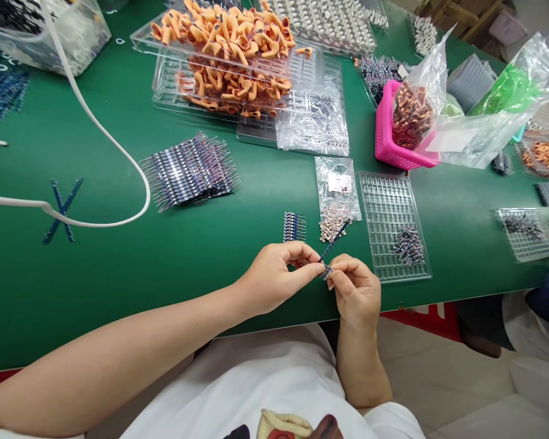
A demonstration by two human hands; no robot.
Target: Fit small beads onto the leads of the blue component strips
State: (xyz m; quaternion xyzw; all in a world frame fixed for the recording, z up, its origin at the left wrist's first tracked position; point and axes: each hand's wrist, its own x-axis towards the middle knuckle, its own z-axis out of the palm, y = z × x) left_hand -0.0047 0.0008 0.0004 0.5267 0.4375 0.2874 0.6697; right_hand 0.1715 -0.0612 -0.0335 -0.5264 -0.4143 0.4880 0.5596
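Note:
My left hand (281,274) pinches a narrow dark blue strip (335,240) that slants up to the right from the fingertips. My right hand (355,286) is closed at the strip's lower end, where small metallic parts (326,272) show between both hands. Just beyond the fingers lies a pile of small round beige pieces (333,222), touching a clear labelled bag (338,183). A short row of blue strips with pins (294,227) rests behind my left hand. Right of the pile, a clear ribbed tray (388,201) holds a heap of small wired parts (409,246).
Stacked clear trays (165,79) carry orange curved pieces (229,36) at the back. A pink basket (384,134) holds bagged copper-coloured parts. A bundle of pinned strips (190,169) and a white cable (96,122) lie left. Another person (540,317) sits at the right edge.

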